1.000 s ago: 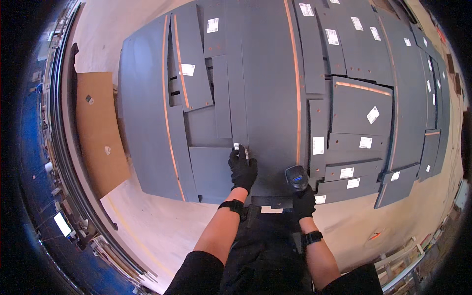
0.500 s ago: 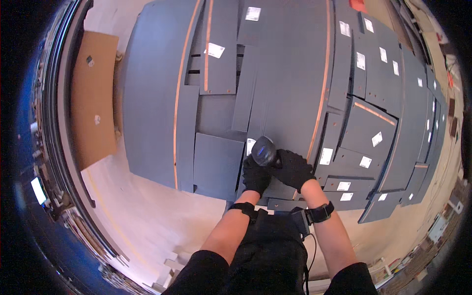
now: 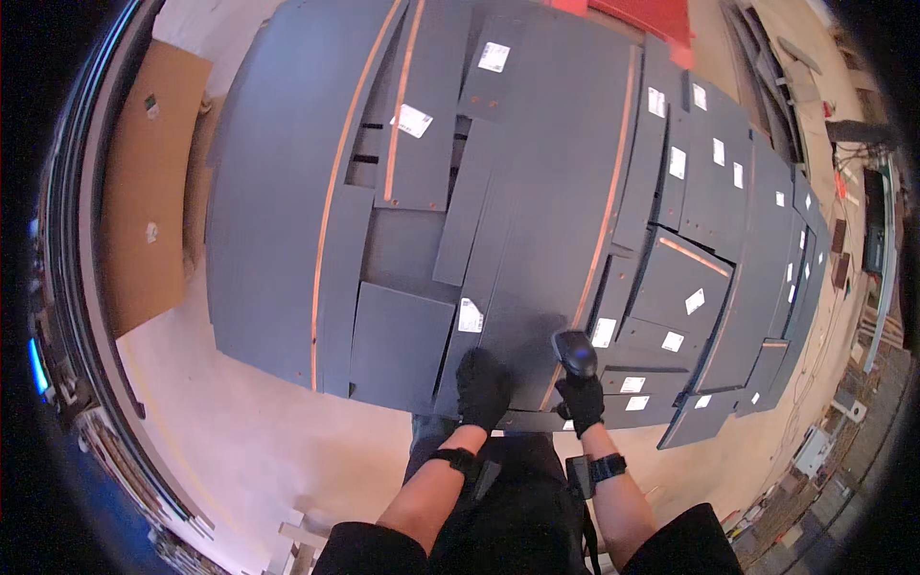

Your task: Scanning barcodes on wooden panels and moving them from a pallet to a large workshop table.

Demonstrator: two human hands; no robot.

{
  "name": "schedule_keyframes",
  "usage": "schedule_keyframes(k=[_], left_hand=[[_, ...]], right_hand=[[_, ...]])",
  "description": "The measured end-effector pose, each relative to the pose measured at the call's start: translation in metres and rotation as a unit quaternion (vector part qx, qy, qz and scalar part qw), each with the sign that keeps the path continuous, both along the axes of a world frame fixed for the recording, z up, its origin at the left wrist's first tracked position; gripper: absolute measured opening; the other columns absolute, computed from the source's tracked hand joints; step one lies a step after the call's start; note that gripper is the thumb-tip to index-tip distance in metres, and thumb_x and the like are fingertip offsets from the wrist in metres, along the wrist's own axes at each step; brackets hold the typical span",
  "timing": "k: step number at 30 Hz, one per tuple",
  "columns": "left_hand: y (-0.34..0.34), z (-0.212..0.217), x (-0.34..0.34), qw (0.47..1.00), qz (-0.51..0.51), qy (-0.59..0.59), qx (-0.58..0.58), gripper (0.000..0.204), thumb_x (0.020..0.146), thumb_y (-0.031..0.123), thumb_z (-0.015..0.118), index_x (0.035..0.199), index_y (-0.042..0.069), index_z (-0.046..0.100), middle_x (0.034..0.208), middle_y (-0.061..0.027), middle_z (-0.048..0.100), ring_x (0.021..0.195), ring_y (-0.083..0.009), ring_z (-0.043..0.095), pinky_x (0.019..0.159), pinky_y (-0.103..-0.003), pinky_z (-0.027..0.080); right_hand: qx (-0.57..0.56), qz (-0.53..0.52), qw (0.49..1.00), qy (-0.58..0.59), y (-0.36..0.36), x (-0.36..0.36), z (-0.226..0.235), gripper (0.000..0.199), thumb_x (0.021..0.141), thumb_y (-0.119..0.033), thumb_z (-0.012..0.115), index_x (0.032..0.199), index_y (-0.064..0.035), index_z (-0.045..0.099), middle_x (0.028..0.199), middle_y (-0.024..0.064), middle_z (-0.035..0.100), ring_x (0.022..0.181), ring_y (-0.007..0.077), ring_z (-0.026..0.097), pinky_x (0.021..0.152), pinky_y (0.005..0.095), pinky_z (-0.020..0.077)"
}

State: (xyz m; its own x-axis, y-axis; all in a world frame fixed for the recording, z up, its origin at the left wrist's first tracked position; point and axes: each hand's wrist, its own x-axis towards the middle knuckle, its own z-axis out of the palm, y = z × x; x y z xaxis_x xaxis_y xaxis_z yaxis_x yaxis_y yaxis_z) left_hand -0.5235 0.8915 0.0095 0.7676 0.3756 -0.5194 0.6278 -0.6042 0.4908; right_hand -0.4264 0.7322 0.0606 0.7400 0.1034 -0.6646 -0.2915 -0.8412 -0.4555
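My right hand [image 3: 581,402], in a black glove, is wrapped round the handle of a black handheld barcode scanner [image 3: 576,355]. The scanner's head points away from me over the panels. My left hand [image 3: 482,388], also gloved in black, lies on the near part of a long dark grey panel [image 3: 546,182], with nothing visible in it. Its fingers stretch forward, partly merged with the dark surface. Just beyond that hand, a white label [image 3: 470,315] sticks to a narrow panel. Another label [image 3: 603,333] lies to the right of the scanner.
Many grey panels of different sizes lie spread and overlapping, several with copper-coloured edge strips [image 3: 331,206] and white labels. A brown cardboard sheet [image 3: 153,192] stands at the left beside a dark rail. A red object [image 3: 647,14] shows at the far edge. Pale floor [image 3: 259,412] surrounds the panels.
My hands, close together at the scanner before, are now apart. The right hand carries the scanner to the right and nearer to me; the left lies lower on the panel. The whole view has shifted.
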Motion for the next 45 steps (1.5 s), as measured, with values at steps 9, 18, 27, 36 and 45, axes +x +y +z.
schedule_keyframes(k=[9, 18, 27, 36, 45], left_hand=[[-0.012, 0.010, -0.019, 0.996, -0.059, 0.023, 0.057, 0.044, 0.073, 0.023, 0.052, 0.109, -0.002, 0.046, 0.116, -0.0198, 0.042, 0.111, -0.0390, 0.032, 0.096, -0.046, 0.023], [-0.022, -0.038, -0.056, 0.995, 0.011, -0.044, 0.092, 0.050, 0.073, 0.016, 0.053, 0.117, -0.004, 0.036, 0.116, -0.0230, 0.040, 0.112, -0.0394, 0.029, 0.095, -0.046, 0.025], [-0.013, -0.006, -0.030, 0.979, -0.126, -0.107, 0.122, 0.054, 0.069, 0.015, 0.056, 0.117, -0.002, 0.036, 0.109, -0.0222, 0.044, 0.104, -0.0393, 0.039, 0.094, -0.044, 0.027], [0.003, -0.002, -0.049, 0.998, -0.027, -0.032, 0.045, 0.047, 0.070, 0.016, 0.056, 0.112, 0.001, 0.041, 0.114, -0.0218, 0.041, 0.104, -0.0389, 0.040, 0.088, -0.042, 0.035], [0.009, -0.006, -0.056, 0.996, -0.082, 0.027, -0.020, 0.043, 0.075, 0.017, 0.052, 0.113, 0.000, 0.042, 0.115, -0.0237, 0.041, 0.107, -0.0393, 0.039, 0.092, -0.041, 0.033]], right_hand=[[-0.100, -0.242, 0.965, 0.003, 0.010, -0.021, 0.004, 0.051, 0.061, -0.038, 0.069, 0.096, -0.0040, 0.055, 0.087, 0.0174, 0.060, 0.085, 0.0329, 0.058, 0.071, 0.0401, 0.0456], [-0.072, -0.269, 0.958, -0.073, 0.010, -0.027, -0.005, 0.066, 0.062, -0.041, 0.069, 0.110, -0.0029, 0.046, 0.102, 0.0208, 0.055, 0.095, 0.0354, 0.053, 0.079, 0.0403, 0.0431], [-0.125, -0.280, 0.944, -0.118, 0.001, -0.034, -0.014, 0.056, 0.063, -0.035, 0.069, 0.104, -0.0050, 0.045, 0.097, 0.0201, 0.056, 0.090, 0.0369, 0.054, 0.076, 0.0415, 0.0433], [-0.091, -0.236, 0.960, -0.119, -0.005, -0.044, -0.028, 0.044, 0.068, -0.035, 0.063, 0.101, -0.0095, 0.048, 0.091, 0.0171, 0.057, 0.085, 0.0371, 0.054, 0.073, 0.0425, 0.0432], [-0.240, -0.242, 0.938, -0.060, 0.011, -0.038, 0.014, 0.055, 0.059, -0.032, 0.069, 0.103, -0.0080, 0.046, 0.088, 0.0180, 0.059, 0.082, 0.0393, 0.056, 0.069, 0.0448, 0.0461]])
